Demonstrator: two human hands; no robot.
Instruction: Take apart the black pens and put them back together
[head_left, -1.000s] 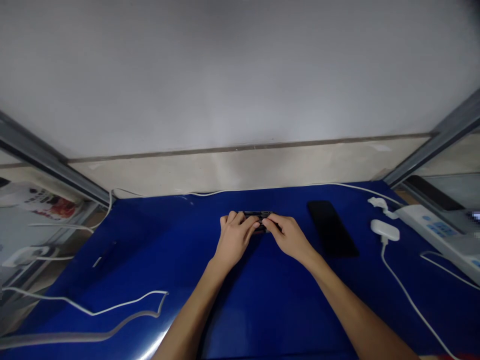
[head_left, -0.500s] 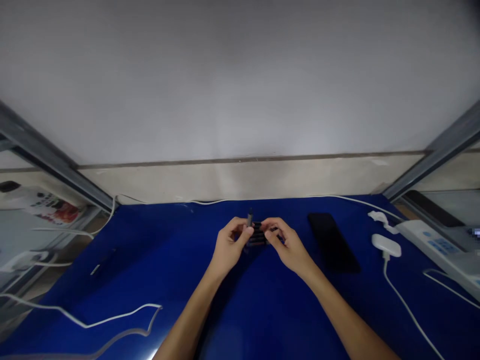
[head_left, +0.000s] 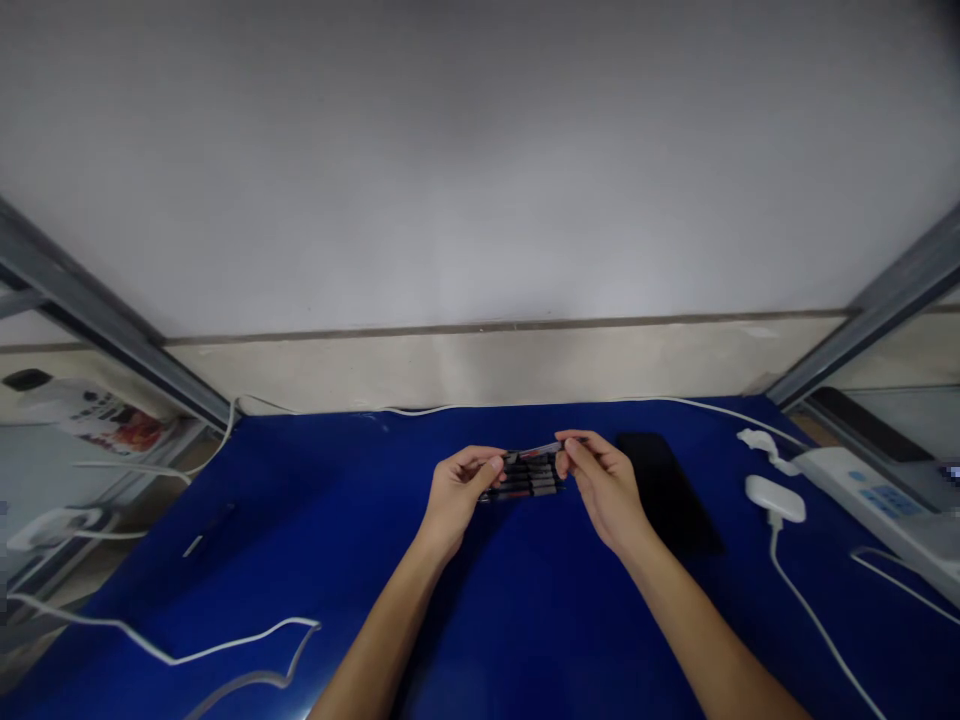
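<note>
Several dark pens (head_left: 529, 480) lie side by side in a flat row above the blue table, near its back edge. My left hand (head_left: 459, 495) is closed, thumb and fingers pinching the left end of the topmost pen, by the row's upper left corner. One grey pen (head_left: 541, 450) lies slightly tilted along the top of the row. My right hand (head_left: 600, 480) pinches the right end of that grey pen. Whether the row rests on the table or hangs from my left fingers cannot be made out.
On the blue table (head_left: 345, 560), a black phone (head_left: 671, 495) lies right of my right hand. Further right are a white case (head_left: 775, 498) on a cable and a power strip (head_left: 870, 500). A dark pen (head_left: 210, 530) and a white cable (head_left: 225, 640) lie left.
The grey pen, upright at my left fingers before, now lies nearly level between both hands. My right hand has moved right, and more of the pen row shows.
</note>
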